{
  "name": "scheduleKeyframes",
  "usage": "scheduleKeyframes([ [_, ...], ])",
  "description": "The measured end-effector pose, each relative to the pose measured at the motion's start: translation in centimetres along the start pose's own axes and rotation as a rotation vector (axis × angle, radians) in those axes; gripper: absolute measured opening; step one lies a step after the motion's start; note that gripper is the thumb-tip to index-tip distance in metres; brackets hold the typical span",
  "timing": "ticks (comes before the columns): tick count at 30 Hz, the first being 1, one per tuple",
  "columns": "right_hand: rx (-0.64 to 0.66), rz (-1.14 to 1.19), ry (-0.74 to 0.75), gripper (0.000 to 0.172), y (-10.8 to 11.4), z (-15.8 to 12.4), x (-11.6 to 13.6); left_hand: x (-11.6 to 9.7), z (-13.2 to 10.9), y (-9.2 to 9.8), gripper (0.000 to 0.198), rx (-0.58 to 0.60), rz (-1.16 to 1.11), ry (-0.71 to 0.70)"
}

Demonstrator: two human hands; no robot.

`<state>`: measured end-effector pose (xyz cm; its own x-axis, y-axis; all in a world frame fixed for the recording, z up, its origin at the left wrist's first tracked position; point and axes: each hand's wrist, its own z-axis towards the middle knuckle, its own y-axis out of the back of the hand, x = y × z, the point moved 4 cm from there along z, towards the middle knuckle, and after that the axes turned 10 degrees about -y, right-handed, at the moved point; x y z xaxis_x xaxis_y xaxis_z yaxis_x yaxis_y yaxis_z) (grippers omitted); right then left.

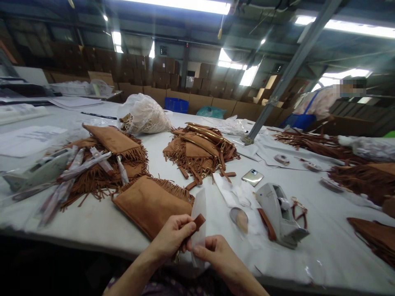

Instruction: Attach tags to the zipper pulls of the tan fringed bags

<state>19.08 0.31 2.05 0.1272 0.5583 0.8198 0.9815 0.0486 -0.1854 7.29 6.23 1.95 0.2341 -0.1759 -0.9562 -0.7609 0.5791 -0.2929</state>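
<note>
My left hand pinches a brown suede strap near its end, close to the table's front edge. My right hand pinches a small clear plastic sleeve that stands upright around the strap end. A brown fringed suede bag lies flat on the white table just behind my left hand.
Piles of fringed bags lie at left and centre. A grey tape dispenser, a phone and a tape roll sit to the right. Another person works at the far right. Cartons line the back wall.
</note>
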Motion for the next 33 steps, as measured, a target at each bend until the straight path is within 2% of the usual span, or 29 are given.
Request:
scheduleKeyframes([
  [5,-0.170,0.294,-0.066,0.031,1.5,0.7,-0.9,0.1,-0.5,0.7,0.036,-0.105,0.029,-0.044],
  [10,-0.343,0.512,-0.066,0.026,2.6,0.4,-0.3,0.1,-1.8,0.3,0.035,-0.126,0.205,-0.109],
  [14,-0.364,0.614,-0.042,0.026,2.7,0.8,-0.3,0.0,-2.6,-0.3,0.034,-0.143,0.357,-0.151],
  [19,-0.332,0.654,-0.032,0.027,2.5,1.3,-0.5,0.0,-2.9,-0.4,0.034,-0.185,0.415,-0.153],
  [24,-0.335,0.684,0.007,0.025,2.1,0.9,-0.1,-0.2,-3.2,-0.6,0.031,-0.167,0.529,-0.188],
  [30,-0.370,0.583,0.080,0.029,1.7,0.3,0.7,-0.4,-3.3,-1.2,0.030,-0.161,0.646,-0.229],
  [33,-0.439,0.520,0.125,0.030,1.8,0.1,0.8,-0.5,-3.2,-1.3,0.029,-0.176,0.636,-0.241],
])
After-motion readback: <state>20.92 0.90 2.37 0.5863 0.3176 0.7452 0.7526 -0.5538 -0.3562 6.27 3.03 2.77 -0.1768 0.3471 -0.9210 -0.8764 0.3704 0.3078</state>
